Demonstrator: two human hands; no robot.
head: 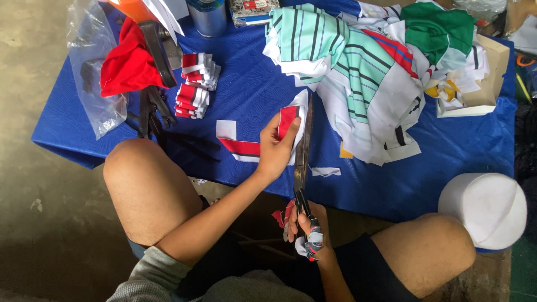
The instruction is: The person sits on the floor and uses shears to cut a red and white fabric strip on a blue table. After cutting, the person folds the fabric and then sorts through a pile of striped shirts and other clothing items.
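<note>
Scissors (302,146) run along the right edge of a red-and-white fabric piece (291,124), long blades pointing away from the person, over the blue table (251,89). Right hand (306,226) is clenched around the scissor handles, below the table edge between the knees; handles look wrapped in cloth strips. Left hand (274,150) grasps the fabric piece, thumb on top, fingers under, holding it up just off the table, touching the blades' left side.

Around it: a red-and-white offcut (238,144) flat on the table just left of the left hand, two stacks of folded red-white pieces (196,84) further left, red cloth (126,61) and a clear plastic bag (92,67) at the left corner, a big heap of striped green-white garments (363,72) right of the blades, small white scraps (325,171) near the front edge, a white round stool (486,207) by the right knee.

Risks, as judged: left thumb sits right next to the blades, so a fast close could nick it. Fabric is only pinched at one side, so it may slip or bunch and the cut would wander off the colour edge. Garment heap lies close on the right; a loose fold could get caught in the blades.
</note>
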